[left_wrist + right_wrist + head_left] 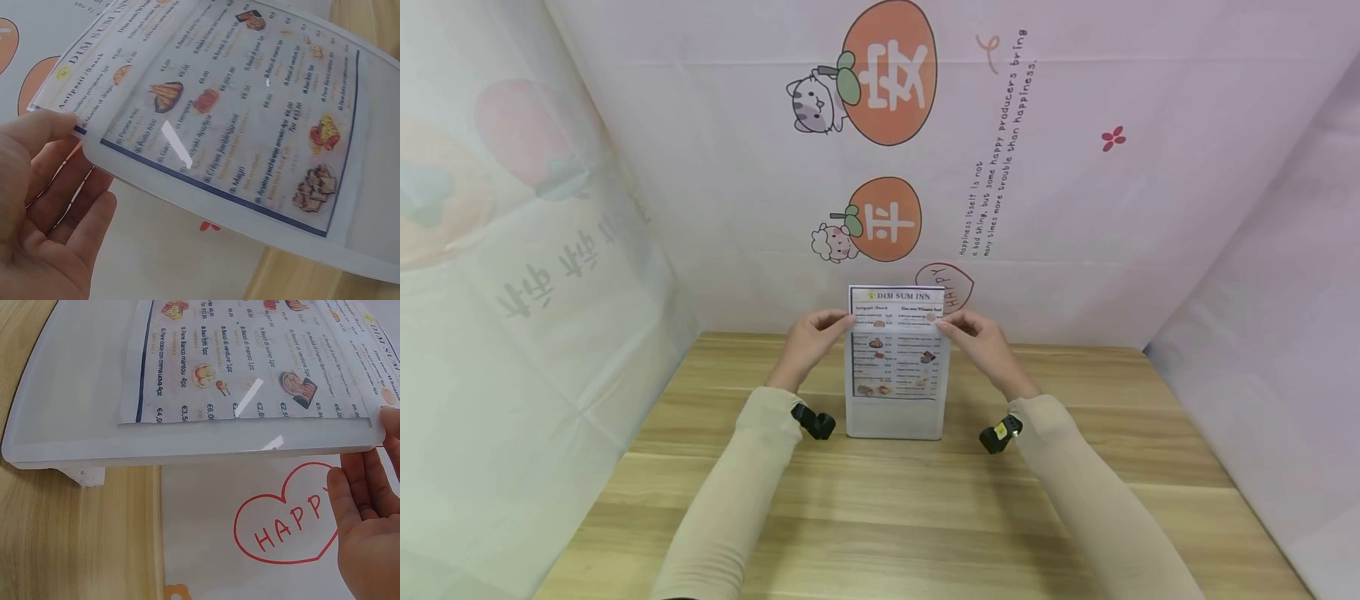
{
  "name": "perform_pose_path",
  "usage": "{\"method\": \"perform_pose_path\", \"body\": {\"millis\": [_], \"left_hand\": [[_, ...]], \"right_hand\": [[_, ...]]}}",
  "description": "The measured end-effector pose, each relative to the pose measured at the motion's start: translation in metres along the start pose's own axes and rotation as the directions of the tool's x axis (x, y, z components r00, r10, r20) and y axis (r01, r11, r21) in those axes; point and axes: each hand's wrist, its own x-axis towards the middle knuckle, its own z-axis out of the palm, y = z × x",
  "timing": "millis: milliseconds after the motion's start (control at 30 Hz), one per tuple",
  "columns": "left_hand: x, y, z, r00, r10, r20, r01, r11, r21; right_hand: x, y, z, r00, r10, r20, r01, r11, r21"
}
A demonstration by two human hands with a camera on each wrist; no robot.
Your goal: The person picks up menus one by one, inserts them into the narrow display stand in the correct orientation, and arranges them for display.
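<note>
A printed "DIM SUM INN" menu sheet (897, 367) is partly inside a clear, white-edged sign holder (895, 421) standing on the table. The sheet's top strip sticks out above the holder's upper edge. At the strip's left edge my left hand (808, 343) pinches the paper, thumb in front and fingers behind. My right hand (988, 346) pinches the opposite edge near the holder's top corner. In the left wrist view, the left thumb lies on the menu (206, 119) beside the holder's rounded corner. A white foot (84, 476) shows under the holder (69, 419) in the right wrist view.
The wood-grain table (887, 517) extends around the holder. White cloth walls (722, 167) printed with cartoons and lettering rise behind and on both sides. Each wrist carries a small black camera, such as the left one (812, 421).
</note>
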Motion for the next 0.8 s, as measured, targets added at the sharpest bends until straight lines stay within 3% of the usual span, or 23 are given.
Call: {"method": "perform_pose_path", "body": {"millis": [333, 800], "left_hand": [[0.004, 0.02, -0.003, 0.998, 0.056, -0.027, -0.055, 0.998, 0.041], [0.004, 0.026, -0.002, 0.997, 0.077, -0.011, -0.077, 0.997, 0.032]], "right_hand": [[0.0, 0.0, 0.001, 1.0, -0.009, -0.012, 0.009, 1.0, 0.021], [0.005, -0.01, 0.0, 1.0, 0.002, -0.026, -0.002, 1.0, 0.009]]}}
